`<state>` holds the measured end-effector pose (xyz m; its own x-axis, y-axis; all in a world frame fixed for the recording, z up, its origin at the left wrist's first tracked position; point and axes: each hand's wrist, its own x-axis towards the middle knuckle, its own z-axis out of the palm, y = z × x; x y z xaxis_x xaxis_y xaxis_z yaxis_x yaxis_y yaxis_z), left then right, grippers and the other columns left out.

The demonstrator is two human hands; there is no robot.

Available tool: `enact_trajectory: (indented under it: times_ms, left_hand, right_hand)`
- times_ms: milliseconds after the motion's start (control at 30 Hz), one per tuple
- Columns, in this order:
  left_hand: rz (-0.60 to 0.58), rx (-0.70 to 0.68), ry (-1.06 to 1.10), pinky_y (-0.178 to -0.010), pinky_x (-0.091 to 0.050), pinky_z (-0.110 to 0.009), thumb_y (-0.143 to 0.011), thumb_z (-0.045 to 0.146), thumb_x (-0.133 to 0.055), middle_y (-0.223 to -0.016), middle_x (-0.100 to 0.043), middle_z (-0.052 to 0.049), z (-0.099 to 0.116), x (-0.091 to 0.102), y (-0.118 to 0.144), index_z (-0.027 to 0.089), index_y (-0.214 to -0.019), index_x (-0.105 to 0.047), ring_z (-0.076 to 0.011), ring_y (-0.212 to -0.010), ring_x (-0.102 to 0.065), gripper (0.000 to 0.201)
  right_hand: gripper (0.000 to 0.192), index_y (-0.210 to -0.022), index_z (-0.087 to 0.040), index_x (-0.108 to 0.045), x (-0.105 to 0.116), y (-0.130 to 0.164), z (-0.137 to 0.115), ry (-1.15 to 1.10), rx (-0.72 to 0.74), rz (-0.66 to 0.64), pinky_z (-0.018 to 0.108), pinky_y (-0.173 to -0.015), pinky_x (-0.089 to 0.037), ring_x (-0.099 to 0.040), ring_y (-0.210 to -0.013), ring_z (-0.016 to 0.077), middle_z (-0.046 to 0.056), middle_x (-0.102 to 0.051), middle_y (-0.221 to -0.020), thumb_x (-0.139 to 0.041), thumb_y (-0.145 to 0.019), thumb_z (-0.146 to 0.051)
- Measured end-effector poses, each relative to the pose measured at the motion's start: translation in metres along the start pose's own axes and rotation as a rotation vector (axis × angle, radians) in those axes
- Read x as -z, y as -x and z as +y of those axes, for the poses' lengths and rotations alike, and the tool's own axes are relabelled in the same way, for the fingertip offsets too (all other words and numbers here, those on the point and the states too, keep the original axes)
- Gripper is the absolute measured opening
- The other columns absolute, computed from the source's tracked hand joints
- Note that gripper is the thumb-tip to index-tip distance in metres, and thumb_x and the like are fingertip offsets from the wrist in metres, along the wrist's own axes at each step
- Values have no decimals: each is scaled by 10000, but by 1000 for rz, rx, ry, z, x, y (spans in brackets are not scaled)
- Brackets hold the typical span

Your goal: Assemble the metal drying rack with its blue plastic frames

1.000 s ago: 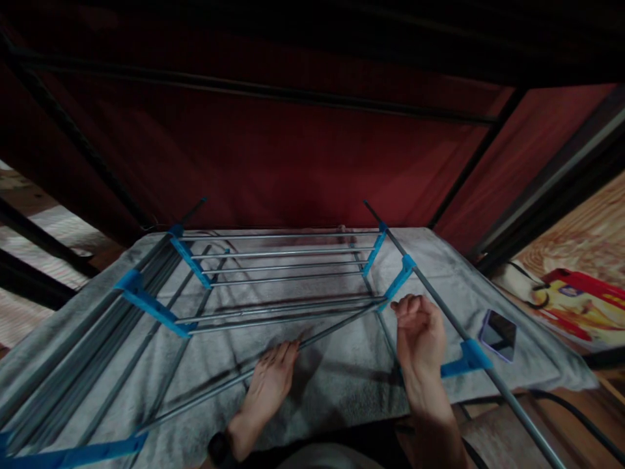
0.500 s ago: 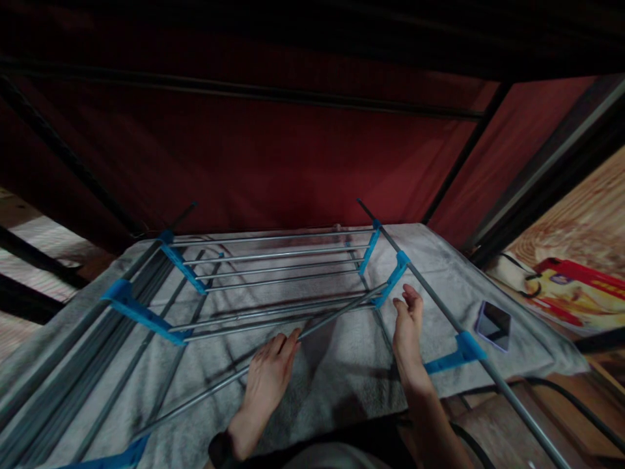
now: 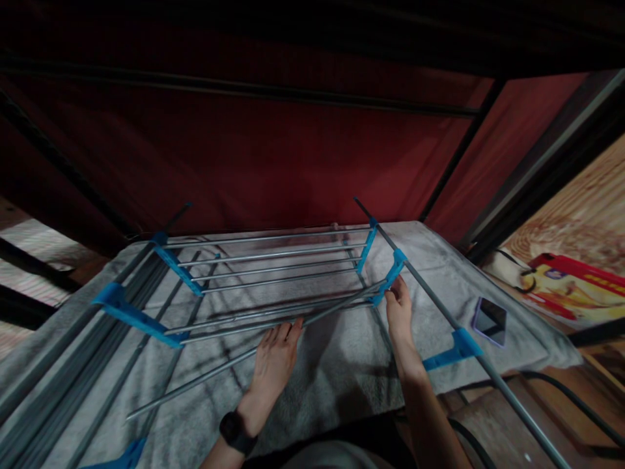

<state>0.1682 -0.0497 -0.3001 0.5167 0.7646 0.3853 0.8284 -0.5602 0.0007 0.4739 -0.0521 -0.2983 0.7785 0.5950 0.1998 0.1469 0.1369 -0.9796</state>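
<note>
My left hand (image 3: 277,355) is wrapped around a loose metal rod (image 3: 195,383) near its middle. The rod slants from the lower left up to a blue plastic bracket (image 3: 392,277) on the right side of a rack frame. My right hand (image 3: 399,309) pinches at that bracket, its fingertips touching the blue plastic near the rod's far end. Several rods (image 3: 273,253) span the brackets behind it, and a matching blue bracket (image 3: 139,318) faces it on the left. Another blue bracket (image 3: 454,352) sits lower on the right-hand side pole (image 3: 432,301).
Under the frame lies a grey blanket (image 3: 439,260). A phone (image 3: 489,320) rests on it at the right. Bundled grey rods (image 3: 92,365) lie along the left. A red-and-yellow package (image 3: 576,286) sits at far right; a red fabric panel (image 3: 273,163) stands behind.
My right hand has moved up and left onto the right-hand bracket and closed. The rod's near end has risen off the lower left bracket, with my left hand still on it.
</note>
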Motion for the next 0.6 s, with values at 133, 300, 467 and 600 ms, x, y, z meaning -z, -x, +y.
enact_trajectory:
  times_ms: [133,300,467,600]
  left_hand:
    - [-27,-5,-1,-784,-478,-360,-995,167,-430,-988,-696,-69,1,-2,-3,212,-1320,-598,-214,-828,-643,369]
    - [-34,-12,29,-780,-493,-370,-984,153,-440,-1002,-691,-80,-1,0,-6,211,-1334,-588,-225,-849,-648,385]
    - [-28,-27,0,-805,-496,-364,-959,101,-457,-1016,-692,-81,-2,6,-10,192,-1322,-591,-220,-869,-645,398]
    - [-2,-41,-14,-823,-497,-372,-940,67,-465,-1014,-697,-87,-1,9,-13,177,-1305,-603,-228,-890,-654,405]
  right_hand:
    - [649,-1396,-190,-515,0,-5,6,-6,7,-17,463,-1169,-325,-523,-1306,245,117,-557,-1426,-571,-766,-337]
    - [624,-1377,-185,-540,2,-7,8,36,4,-28,465,-1132,-377,-567,-1237,253,119,-607,-1356,-570,-772,-333]
    - [630,-1399,-180,-510,2,-6,9,80,44,-26,441,-1127,-393,-575,-1227,240,125,-601,-1349,-546,-791,-341]
    - [633,-1410,-177,-488,2,-6,11,116,73,-40,442,-1118,-403,-572,-1225,240,133,-584,-1359,-536,-800,-338]
